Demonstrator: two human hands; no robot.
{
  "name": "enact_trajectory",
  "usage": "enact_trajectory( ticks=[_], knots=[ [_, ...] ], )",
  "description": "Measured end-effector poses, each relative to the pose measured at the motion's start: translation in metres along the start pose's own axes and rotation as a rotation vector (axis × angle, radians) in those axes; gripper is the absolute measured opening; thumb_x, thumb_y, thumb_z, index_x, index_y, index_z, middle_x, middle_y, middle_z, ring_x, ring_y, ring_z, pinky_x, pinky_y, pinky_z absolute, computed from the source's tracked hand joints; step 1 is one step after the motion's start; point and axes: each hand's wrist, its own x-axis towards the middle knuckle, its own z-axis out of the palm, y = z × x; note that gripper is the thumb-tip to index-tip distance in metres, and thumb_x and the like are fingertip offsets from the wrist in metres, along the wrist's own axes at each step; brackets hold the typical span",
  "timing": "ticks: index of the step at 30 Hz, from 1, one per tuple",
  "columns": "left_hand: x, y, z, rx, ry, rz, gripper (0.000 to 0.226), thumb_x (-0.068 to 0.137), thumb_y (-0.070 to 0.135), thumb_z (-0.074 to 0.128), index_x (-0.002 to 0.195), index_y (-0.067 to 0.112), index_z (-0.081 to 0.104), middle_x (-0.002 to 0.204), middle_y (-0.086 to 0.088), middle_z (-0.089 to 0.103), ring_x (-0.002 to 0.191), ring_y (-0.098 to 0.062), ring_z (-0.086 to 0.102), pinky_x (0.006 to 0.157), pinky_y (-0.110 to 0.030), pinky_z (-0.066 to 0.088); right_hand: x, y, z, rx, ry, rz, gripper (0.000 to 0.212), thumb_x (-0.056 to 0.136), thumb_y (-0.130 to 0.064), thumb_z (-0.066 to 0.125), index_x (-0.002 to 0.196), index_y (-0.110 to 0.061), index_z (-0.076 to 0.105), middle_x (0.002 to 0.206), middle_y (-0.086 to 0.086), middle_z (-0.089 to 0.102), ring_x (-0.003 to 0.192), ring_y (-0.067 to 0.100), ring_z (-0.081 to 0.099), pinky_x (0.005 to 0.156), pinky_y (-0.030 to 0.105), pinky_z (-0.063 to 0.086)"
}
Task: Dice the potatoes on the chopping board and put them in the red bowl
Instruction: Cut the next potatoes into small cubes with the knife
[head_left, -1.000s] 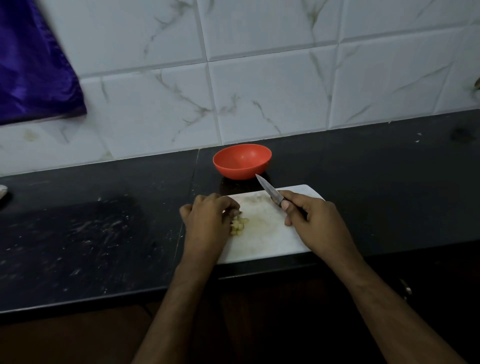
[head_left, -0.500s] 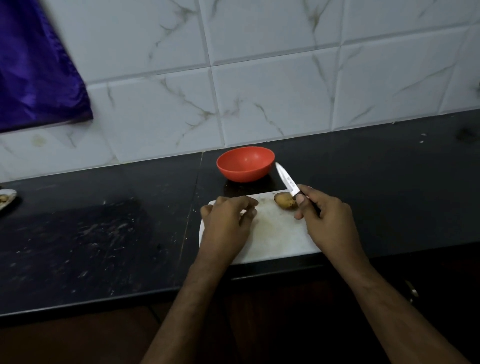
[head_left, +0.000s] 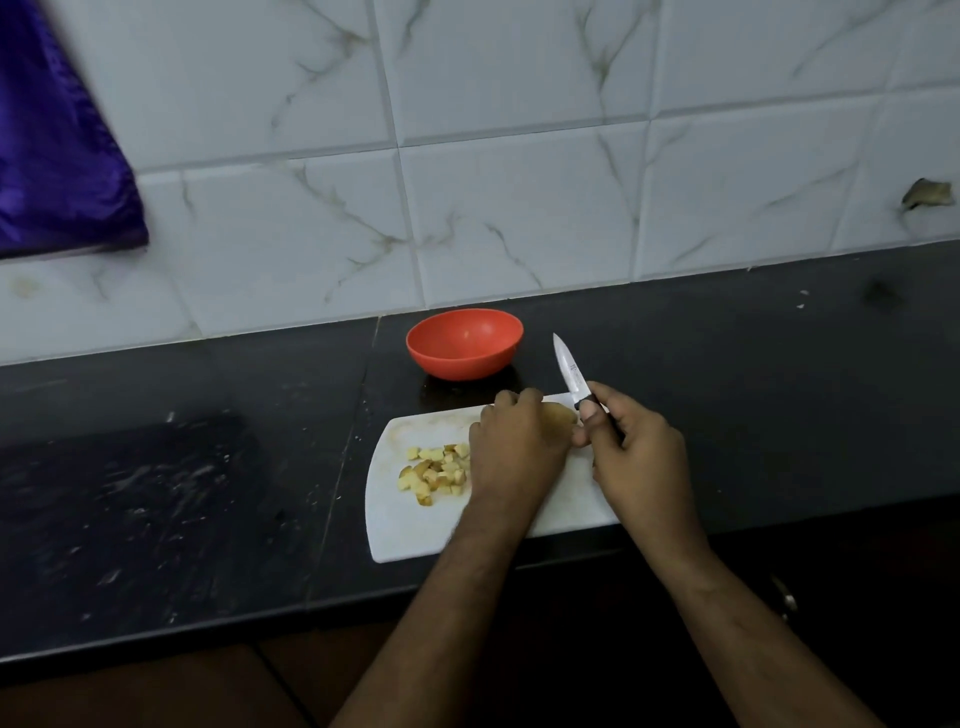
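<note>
White plastic chopping board (head_left: 395, 525) with rounded corners lies on the dark, scuffed stone table (head_left: 156, 493). Small pale diced potato cubes (head_left: 437, 472) heap on its left part. The left hand (head_left: 519, 449) curls over a brown-skinned potato (head_left: 560, 414); the right hand (head_left: 631, 454) grips a short knife (head_left: 571, 371), blade raised. Behind sits the smooth round red bowl (head_left: 464, 343).

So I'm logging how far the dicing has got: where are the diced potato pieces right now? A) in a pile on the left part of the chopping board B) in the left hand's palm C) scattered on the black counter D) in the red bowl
A: the diced potato pieces lie heaped on the left part of the white chopping board, while the red bowl behind it shows only its bare inside.
</note>
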Motion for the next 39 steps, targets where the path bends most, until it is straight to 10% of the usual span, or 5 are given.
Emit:
enact_trajectory(
  ticks=[19, 39],
  knots=[
    [-0.017, -0.005, -0.011, -0.300, 0.130, -0.027, 0.055, 0.075, 0.030, 0.073, 0.127, 0.017, 0.061, 0.116, 0.002, 0.059, 0.113, -0.016, 0.053, 0.095, -0.029, 0.045, 0.004, 0.001, 0.001, -0.005, -0.029, 0.050, 0.029, 0.099, -0.034, 0.058, 0.126, -0.030, 0.066, 0.074, -0.014, 0.073, 0.061, -0.003, 0.063, 0.064, 0.019, 0.048],
    [-0.027, -0.018, -0.020, -0.121, 0.057, 0.110, 0.044, 0.088, 0.036, 0.069, 0.127, 0.022, 0.058, 0.124, 0.006, 0.061, 0.117, -0.014, 0.054, 0.095, -0.027, 0.044, 0.001, -0.003, 0.000, -0.045, -0.097, 0.028, 0.030, 0.095, -0.030, 0.062, 0.125, -0.030, 0.067, 0.080, -0.015, 0.074, 0.072, -0.002, 0.066, 0.079, 0.030, 0.057]
  ],
)
